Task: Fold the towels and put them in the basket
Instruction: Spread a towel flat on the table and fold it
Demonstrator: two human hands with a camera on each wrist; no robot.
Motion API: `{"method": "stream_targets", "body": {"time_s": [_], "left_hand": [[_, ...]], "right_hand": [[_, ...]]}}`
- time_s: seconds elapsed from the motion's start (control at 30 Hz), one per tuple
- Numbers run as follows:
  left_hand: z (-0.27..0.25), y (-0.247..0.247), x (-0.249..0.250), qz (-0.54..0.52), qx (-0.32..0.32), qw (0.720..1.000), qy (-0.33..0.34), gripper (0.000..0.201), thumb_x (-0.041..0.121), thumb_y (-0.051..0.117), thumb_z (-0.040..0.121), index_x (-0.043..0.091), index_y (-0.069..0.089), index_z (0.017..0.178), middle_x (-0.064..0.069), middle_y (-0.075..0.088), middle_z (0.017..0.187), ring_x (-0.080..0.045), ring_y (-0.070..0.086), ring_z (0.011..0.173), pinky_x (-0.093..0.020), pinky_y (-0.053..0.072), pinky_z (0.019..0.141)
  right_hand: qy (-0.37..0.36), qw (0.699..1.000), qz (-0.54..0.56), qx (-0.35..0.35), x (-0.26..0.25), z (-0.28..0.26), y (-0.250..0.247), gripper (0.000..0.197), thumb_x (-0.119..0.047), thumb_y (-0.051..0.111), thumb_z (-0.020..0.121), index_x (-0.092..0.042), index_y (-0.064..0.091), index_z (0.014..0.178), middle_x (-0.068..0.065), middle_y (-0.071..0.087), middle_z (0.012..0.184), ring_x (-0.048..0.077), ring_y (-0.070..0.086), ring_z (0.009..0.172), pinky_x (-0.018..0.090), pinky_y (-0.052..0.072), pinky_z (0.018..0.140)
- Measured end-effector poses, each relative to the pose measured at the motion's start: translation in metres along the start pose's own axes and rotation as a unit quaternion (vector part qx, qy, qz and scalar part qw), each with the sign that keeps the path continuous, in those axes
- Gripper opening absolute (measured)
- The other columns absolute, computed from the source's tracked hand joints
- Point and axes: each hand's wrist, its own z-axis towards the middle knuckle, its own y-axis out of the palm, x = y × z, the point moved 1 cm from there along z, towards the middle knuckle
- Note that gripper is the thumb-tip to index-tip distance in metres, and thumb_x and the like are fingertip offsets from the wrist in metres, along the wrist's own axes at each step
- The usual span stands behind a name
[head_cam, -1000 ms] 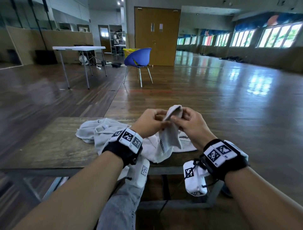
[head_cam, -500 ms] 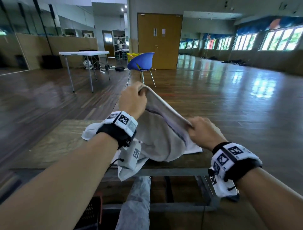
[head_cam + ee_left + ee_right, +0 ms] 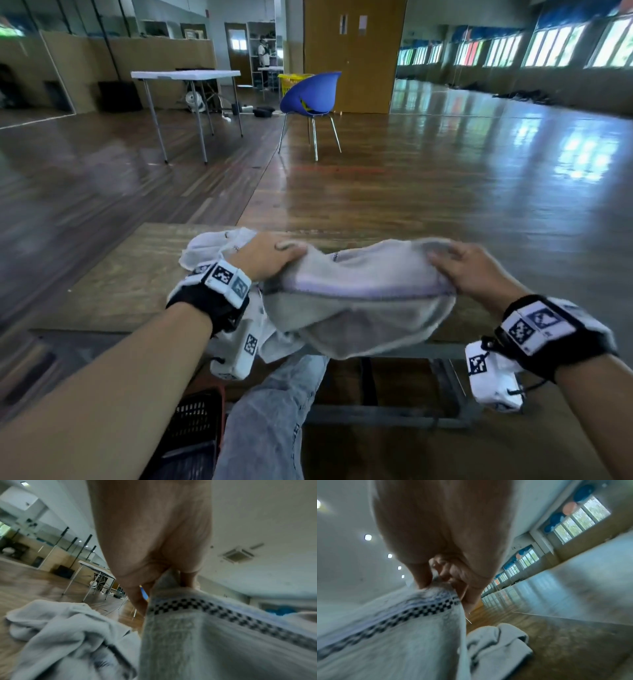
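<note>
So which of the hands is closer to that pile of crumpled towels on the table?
Left. The left hand grips one end of the stretched towel right beside the crumpled pile. The right hand grips the other end, farther off.

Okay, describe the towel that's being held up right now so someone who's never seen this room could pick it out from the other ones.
Start at the low wooden table in front of the seated person. Above its near edge, the left hand and right hand stretch one pale towel between them, each gripping an end. Unlike the crumpled towels lying on the table, it is lifted and spread wide, showing a dark checkered stripe.
</note>
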Motion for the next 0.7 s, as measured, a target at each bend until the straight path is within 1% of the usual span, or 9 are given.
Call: {"method": "stream_targets", "body": {"time_s": [0.07,0.13,0.2,0.27,0.4,0.53,0.63,0.67,0.7], "left_hand": [[0.002,0.024,-0.016,0.056,-0.082,0.995,-0.002,0.041,0.041,0.052,0.099,0.014,0.053,0.068,-0.008,0.057,0.072,-0.02,0.049,0.067,-0.022,0.031,0.058],[0.005,0.048,-0.026,0.084,-0.129,0.988,-0.001,0.044,0.043,0.051,0.099,0.011,0.052,0.069,-0.011,0.05,0.072,-0.022,0.047,0.066,-0.03,0.032,0.059],[0.01,0.07,-0.033,0.086,-0.152,0.984,0.013,0.052,0.043,0.056,0.096,-0.003,0.062,0.072,-0.014,0.052,0.084,-0.028,0.055,0.078,-0.038,0.041,0.073],[0.015,0.087,-0.034,0.104,-0.174,0.979,0.032,0.055,0.05,0.059,0.09,-0.002,0.071,0.079,-0.007,0.049,0.097,-0.023,0.053,0.089,-0.041,0.043,0.087],[0.033,0.104,-0.033,0.145,-0.18,0.972,0.048,0.05,0.035,0.058,0.09,0.007,0.043,0.051,-0.018,0.049,0.064,-0.025,0.045,0.06,-0.045,0.041,0.06],[0.053,0.091,-0.023,0.15,-0.201,0.966,0.058,0.051,0.024,0.058,0.094,0.007,0.035,0.051,-0.012,0.037,0.053,-0.022,0.037,0.054,-0.036,0.032,0.056],[0.077,0.058,-0.003,0.13,-0.215,0.965,0.079,0.047,0.033,0.065,0.092,0.003,0.054,0.057,-0.009,0.038,0.055,-0.018,0.031,0.052,-0.029,0.028,0.051],[0.089,0.043,0.006,0.119,-0.197,0.97,0.081,0.054,0.035,0.067,0.091,-0.004,0.042,0.062,-0.007,0.039,0.056,-0.016,0.031,0.052,-0.028,0.027,0.05],[0.101,0.027,0.015,0.088,-0.16,0.98,0.082,0.041,0.035,0.07,0.089,0.017,0.052,0.057,-0.002,0.039,0.053,-0.013,0.031,0.048,-0.027,0.027,0.048]], "right_hand": [[0.006,0.991,-0.094,-0.091,0.021,-0.006,0.019,0.019,-0.029,0.062,0.098,-0.022,0.076,0.089,0.006,0.07,0.088,0.019,0.066,0.075,0.025,0.053,0.069],[0.013,0.98,-0.129,-0.148,0.03,-0.013,0.042,0.032,-0.034,0.059,0.098,-0.016,0.068,0.073,-0.004,0.056,0.065,0.014,0.051,0.057,0.014,0.037,0.05],[0.026,0.977,-0.118,-0.174,0.035,-0.014,0.066,0.043,-0.034,0.06,0.098,-0.002,0.057,0.07,-0.002,0.05,0.061,0.013,0.046,0.059,0.023,0.034,0.056],[0.034,0.977,-0.083,-0.193,0.034,-0.014,0.087,0.044,-0.034,0.063,0.097,0.001,0.059,0.071,-0.002,0.051,0.062,0.006,0.047,0.057,0.026,0.035,0.061],[-0.019,0.967,-0.094,-0.238,0.028,-0.007,0.118,0.048,-0.033,0.062,0.098,-0.012,0.053,0.056,-0.006,0.04,0.053,0.004,0.037,0.048,0.024,0.03,0.055],[-0.037,0.955,-0.169,-0.241,0.019,0.004,0.127,0.053,-0.037,0.061,0.097,0.001,0.053,0.06,0.025,0.055,0.067,0.033,0.054,0.064,0.039,0.04,0.062],[-0.038,0.963,-0.148,-0.222,0.01,0.027,0.112,0.047,-0.036,0.067,0.094,-0.005,0.059,0.06,0.003,0.05,0.054,0.015,0.047,0.049,0.022,0.038,0.052],[-0.046,0.971,-0.128,-0.198,0.003,0.043,0.102,0.047,-0.033,0.069,0.093,-0.008,0.056,0.056,-0.007,0.045,0.05,0.006,0.041,0.046,0.019,0.035,0.048],[-0.066,0.977,-0.114,-0.167,-0.006,0.061,0.091,0.047,-0.03,0.07,0.093,-0.011,0.055,0.053,-0.01,0.045,0.05,0.003,0.039,0.048,0.019,0.034,0.048]]}}
